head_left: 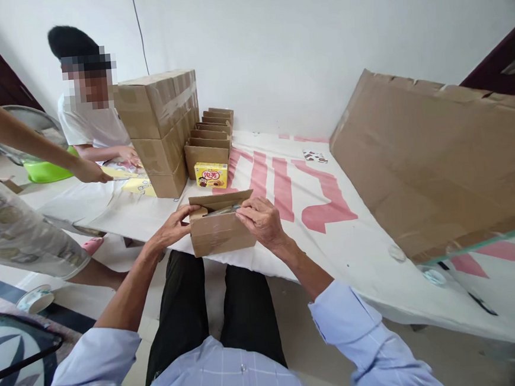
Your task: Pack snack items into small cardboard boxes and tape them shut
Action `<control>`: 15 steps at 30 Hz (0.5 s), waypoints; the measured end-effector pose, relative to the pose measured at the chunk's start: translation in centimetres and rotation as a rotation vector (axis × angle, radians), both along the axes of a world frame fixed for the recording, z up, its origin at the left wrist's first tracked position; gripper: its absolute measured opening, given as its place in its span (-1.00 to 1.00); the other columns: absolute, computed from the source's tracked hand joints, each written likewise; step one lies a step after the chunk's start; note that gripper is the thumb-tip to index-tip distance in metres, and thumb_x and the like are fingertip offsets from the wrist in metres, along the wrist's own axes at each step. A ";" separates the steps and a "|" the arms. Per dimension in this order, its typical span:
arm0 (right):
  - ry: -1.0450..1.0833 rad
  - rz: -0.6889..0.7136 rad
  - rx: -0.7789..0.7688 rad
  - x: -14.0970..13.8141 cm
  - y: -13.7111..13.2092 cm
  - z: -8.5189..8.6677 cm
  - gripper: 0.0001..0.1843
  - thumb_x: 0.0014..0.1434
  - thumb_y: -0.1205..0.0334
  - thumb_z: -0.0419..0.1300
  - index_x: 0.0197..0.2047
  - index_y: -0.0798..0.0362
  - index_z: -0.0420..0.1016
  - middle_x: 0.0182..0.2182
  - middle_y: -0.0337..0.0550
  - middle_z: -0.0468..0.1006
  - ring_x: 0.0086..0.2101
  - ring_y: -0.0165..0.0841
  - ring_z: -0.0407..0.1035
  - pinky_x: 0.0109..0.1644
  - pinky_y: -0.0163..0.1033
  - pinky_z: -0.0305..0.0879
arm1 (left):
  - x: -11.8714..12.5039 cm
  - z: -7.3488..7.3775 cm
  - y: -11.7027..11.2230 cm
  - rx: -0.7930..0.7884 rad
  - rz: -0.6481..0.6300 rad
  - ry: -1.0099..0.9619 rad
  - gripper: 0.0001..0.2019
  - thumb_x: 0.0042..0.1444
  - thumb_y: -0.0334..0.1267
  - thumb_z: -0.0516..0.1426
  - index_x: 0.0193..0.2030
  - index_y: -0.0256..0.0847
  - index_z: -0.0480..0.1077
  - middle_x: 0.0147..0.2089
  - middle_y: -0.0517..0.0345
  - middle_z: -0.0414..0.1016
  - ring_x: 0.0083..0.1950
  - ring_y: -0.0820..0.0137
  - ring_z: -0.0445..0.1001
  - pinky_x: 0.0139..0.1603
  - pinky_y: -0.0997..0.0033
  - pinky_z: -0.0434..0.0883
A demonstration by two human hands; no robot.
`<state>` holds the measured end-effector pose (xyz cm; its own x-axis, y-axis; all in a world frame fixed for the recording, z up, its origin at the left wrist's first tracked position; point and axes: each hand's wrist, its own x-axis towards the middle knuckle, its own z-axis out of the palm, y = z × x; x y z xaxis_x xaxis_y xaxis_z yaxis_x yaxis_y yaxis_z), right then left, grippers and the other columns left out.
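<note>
An open cardboard box (223, 234) stands at the near edge of the table in front of me, its back flap raised. My left hand (173, 228) grips the box's upper left corner, thumb and fingers around the edge. At the upper right corner, my right hand (263, 219) has its fingers curled over the rim; its fingertips are partly hidden. Something greyish and shiny shows inside the opening, too small to name. Just behind the box is a yellow printed carton (211, 175), which neither hand touches.
A row of open cardboard boxes (207, 151) runs back beside a stack of taped cartons (159, 135). A large cardboard sheet (433, 161) leans at right. A seated person (91, 120) and another person's arm (57, 146) are at left. A black-handled tool (480, 303) lies at right.
</note>
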<state>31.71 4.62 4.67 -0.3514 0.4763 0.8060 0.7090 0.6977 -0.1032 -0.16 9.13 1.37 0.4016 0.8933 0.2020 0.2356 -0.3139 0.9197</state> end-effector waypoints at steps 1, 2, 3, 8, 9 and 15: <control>-0.043 -0.046 0.048 0.0 0.1 -0.2 -0.74 0.48 0.30 0.29 -0.28 -0.04 0.71 -0.25 -0.09 0.67 -0.20 -0.23 0.45 -0.07 -0.09 0.34 | 0.0 0.3 -0.3 0.002 0.014 -0.010 -0.34 0.11 0.19 0.42 0.27 -0.12 0.61 0.40 -0.14 0.53 0.44 -0.09 0.49 0.42 -0.06 0.51; -0.074 -0.084 0.093 0.0 0.2 -0.4 -0.73 0.49 0.31 0.28 -0.29 -0.05 0.70 -0.25 -0.10 0.67 -0.21 -0.23 0.43 -0.07 -0.09 0.31 | 0.1 0.6 -0.6 0.008 0.030 -0.024 -0.35 0.15 0.24 0.39 0.25 -0.12 0.63 0.40 -0.14 0.54 0.46 -0.11 0.47 0.47 -0.09 0.46; -0.093 -0.112 0.135 0.0 0.4 -0.5 -0.72 0.49 0.33 0.28 -0.30 -0.05 0.68 -0.27 -0.11 0.66 -0.22 -0.24 0.41 -0.08 -0.09 0.30 | 0.1 0.8 -1.0 0.016 0.046 -0.038 -0.36 0.19 0.30 0.35 0.23 -0.11 0.65 0.42 -0.13 0.53 0.49 -0.13 0.44 0.51 -0.11 0.43; -0.062 -0.091 0.163 -0.6 -0.2 -1.3 -0.69 0.48 0.41 0.24 -0.30 -0.05 0.66 -0.32 -0.13 0.61 -0.30 -0.28 0.37 -0.17 -0.13 0.29 | 0.8 1.2 -2.5 0.037 0.075 -0.015 -0.40 0.03 0.34 0.45 0.01 -0.08 0.69 0.58 -0.10 0.36 0.62 -0.21 0.27 0.41 -0.06 0.54; -0.048 -0.045 0.139 -1.0 -0.9 -1.3 -0.70 0.49 0.42 0.23 -0.28 -0.05 0.66 -0.32 -0.13 0.62 -0.30 -0.28 0.39 -0.17 -0.14 0.31 | 1.0 1.1 -2.6 0.047 0.082 -0.006 -0.45 0.02 0.32 0.46 -0.10 -0.11 0.68 0.58 -0.11 0.36 0.62 -0.20 0.26 0.39 -0.06 0.55; 0.024 0.342 -0.107 -4.3 -5.4 1.2 -0.80 0.51 0.36 0.24 -0.18 -0.04 0.63 -0.23 -0.12 0.68 -0.19 -0.28 0.52 0.00 -0.11 0.47 | 1.7 0.3 -2.1 0.131 0.127 -0.022 -0.49 0.11 0.31 0.41 -0.32 -0.16 0.56 0.51 -0.13 0.40 0.62 -0.10 0.26 0.54 -0.14 0.42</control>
